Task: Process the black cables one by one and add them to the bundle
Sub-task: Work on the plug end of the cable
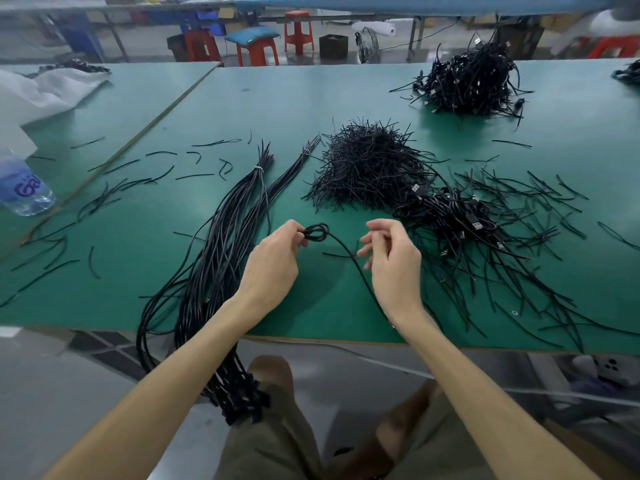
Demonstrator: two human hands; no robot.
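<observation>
One thin black cable (349, 258), its end wound into a small loop pinched by the left hand (273, 258), trails to the near edge of the table (294, 95), while the bundle (221, 244) of long cables, tied white near its far end, lies just left, drooping over that edge.

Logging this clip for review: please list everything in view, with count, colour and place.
table: one, green, under everything
held cable: one, black, looped end at left hand
bundle: one, black, tied white, left of centre, overhanging near edge
thin bundle: one, black, right of it
tie heap: one, black, centre
near cable pile: one, black, right
far cable pile: one, black, back right
loose ties: many, black, scattered
bottle: one, clear, left edge
stools: several, red, background
left hand: pinches the held cable's loop
right hand: fingers curled beside it, grip unclear
</observation>
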